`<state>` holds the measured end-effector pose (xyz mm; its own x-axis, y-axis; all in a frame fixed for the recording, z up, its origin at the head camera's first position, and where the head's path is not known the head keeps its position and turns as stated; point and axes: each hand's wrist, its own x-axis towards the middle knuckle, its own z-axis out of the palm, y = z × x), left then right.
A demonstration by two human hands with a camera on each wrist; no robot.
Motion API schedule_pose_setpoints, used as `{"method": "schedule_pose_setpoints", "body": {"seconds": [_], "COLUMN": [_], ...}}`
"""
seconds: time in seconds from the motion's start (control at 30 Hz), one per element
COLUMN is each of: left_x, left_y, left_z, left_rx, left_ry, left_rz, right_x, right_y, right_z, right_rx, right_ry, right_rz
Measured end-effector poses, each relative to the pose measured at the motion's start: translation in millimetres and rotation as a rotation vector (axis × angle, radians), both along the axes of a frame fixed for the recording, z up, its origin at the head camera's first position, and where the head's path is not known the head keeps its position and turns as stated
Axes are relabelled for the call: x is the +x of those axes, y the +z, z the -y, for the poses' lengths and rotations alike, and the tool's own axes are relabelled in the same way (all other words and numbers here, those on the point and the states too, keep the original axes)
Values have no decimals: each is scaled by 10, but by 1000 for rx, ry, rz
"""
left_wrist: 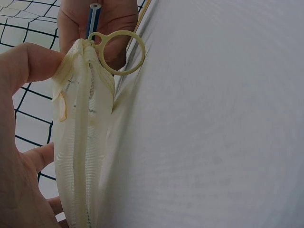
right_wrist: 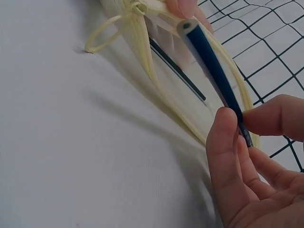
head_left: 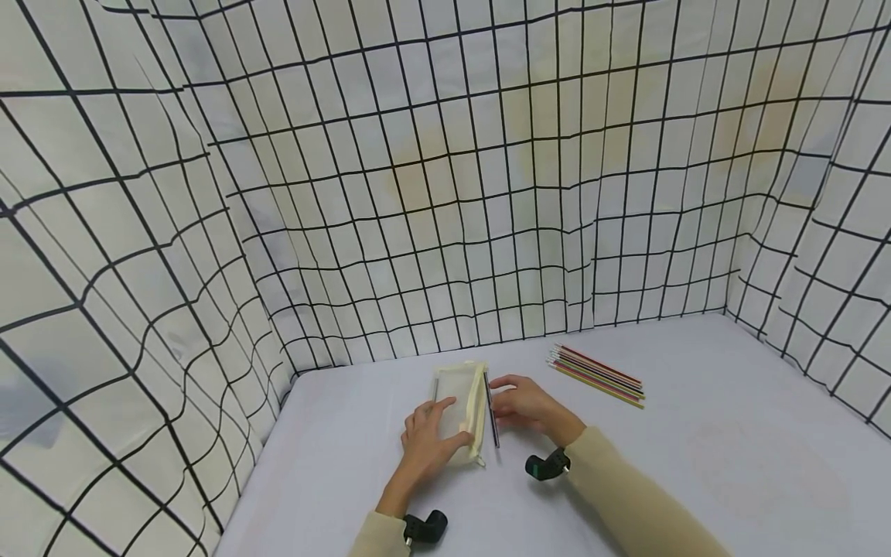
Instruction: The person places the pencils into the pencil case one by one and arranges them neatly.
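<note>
A pale yellow, see-through zip pouch [head_left: 455,402] lies on the white table, its zipped side gaping in the right wrist view. My left hand [head_left: 426,441] grips it, thumb at the zipper edge and fingers spread over the top. A round pull ring [left_wrist: 142,50] hangs from the zipper's near end. My right hand [head_left: 525,404] pinches a dark blue pencil [right_wrist: 211,61] between thumb and fingers, alongside the opening. Inside the pouch lies another dark pencil [right_wrist: 178,71].
Several coloured pencils [head_left: 599,377] lie in a loose bundle at the back right of the table. White cloth walls with a black grid [head_left: 487,193] enclose the back and sides. A black wrist camera [head_left: 546,466] sits on each sleeve cuff.
</note>
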<state>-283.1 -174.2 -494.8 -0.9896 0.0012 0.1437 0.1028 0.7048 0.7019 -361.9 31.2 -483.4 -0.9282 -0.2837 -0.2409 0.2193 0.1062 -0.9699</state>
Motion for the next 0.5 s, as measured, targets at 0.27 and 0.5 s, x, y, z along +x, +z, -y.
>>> {"method": "schedule_pose_setpoints", "body": {"seconds": [0.27,0.5], "left_x": [-13,-24], "left_y": [-1,-16], "left_z": [1,0], "left_rx": [-10,-19], "left_ry": [4,10], "left_rz": [4,-3], "right_x": [-7,-7], "right_y": [-5,-13], "right_z": [130,220], "right_rx": [-38,-16], "right_ry": [2,-39], "right_rz": [-28,-34]}}
